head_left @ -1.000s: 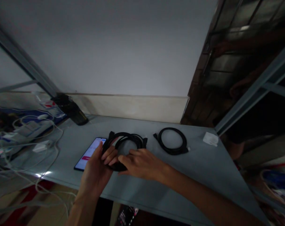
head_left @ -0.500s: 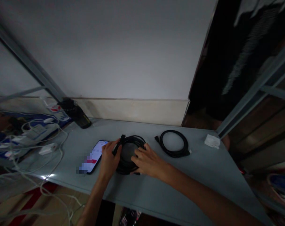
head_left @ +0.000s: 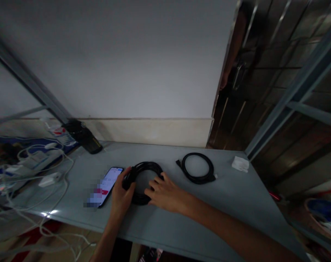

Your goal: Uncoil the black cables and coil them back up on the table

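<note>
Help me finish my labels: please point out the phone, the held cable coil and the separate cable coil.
Phone (head_left: 108, 183): head view, on its lit screen.
Held cable coil (head_left: 148, 166): head view, on the far side of its ring.
Separate cable coil (head_left: 200, 180): head view, on the near side of its ring.

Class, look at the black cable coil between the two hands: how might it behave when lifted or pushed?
The black cable coil would likely flex when lifted, since its strands curve smoothly into a ring. It may feel heavier than the other coil, whose bundle looks thinner. Low and broad, it seems unlikely to tip.
</note>
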`<state>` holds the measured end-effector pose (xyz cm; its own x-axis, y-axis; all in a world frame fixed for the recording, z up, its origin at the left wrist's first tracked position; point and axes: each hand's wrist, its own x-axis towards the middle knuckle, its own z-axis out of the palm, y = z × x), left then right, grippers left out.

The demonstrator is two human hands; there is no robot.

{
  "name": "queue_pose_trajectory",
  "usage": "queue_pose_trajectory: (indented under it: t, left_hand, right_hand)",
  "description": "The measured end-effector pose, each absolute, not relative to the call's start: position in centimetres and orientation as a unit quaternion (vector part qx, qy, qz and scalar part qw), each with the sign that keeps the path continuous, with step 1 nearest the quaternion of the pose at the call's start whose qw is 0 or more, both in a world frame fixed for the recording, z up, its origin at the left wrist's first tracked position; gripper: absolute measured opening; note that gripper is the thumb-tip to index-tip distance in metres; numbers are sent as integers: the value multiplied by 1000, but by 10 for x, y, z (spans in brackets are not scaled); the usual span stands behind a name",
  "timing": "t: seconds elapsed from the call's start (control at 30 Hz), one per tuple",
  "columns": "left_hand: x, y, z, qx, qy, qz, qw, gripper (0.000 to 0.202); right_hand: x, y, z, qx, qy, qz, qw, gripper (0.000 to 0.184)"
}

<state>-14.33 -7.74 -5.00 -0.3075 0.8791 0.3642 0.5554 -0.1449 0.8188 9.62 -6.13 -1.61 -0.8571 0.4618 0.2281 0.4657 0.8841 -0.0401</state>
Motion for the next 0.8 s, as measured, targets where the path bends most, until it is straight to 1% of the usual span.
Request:
queue_pose_trajectory:
  t: [0.17, 0.2, 0.3, 0.33, 0.37, 0.47, 0.6, 0.7, 0.8]
  left_hand:
    - [-143, -78, -50, 566, 640, 499, 148, 53]
    - [-142, -78, -49, 561, 644, 501, 138, 53]
    - [-137, -81, -45, 533, 651, 528, 112, 54]
    - [-136, -83, -43, 524, 649, 542, 106, 53]
    - [-134, -85, -41, 515, 645, 556, 99, 52]
    - [-130, -93, -35, 492, 634, 592, 74, 51]
    - [-129, -97, -31, 473, 635, 608, 52, 52]
    - [-129, -96, -30, 463, 646, 605, 43, 53]
    - [-127, -96, -28, 461, 654, 598, 42, 51]
  right_hand:
    - [100, -58, -9, -247, -963, 1, 105, 26]
    - [104, -55, -4, -249, -962, 9, 108, 30]
    - [125, -39, 22, -276, -951, 60, 126, 55]
    - [136, -32, 34, -297, -943, 77, 132, 59]
    - [148, -25, 46, -321, -933, 85, 138, 57]
    - [190, -8, 82, -406, -898, 68, 153, 41]
    - [240, -2, 114, -496, -852, 60, 159, 36]
    - [259, -3, 119, -531, -835, 72, 126, 36]
    - [258, 0, 110, -536, -837, 95, 51, 35]
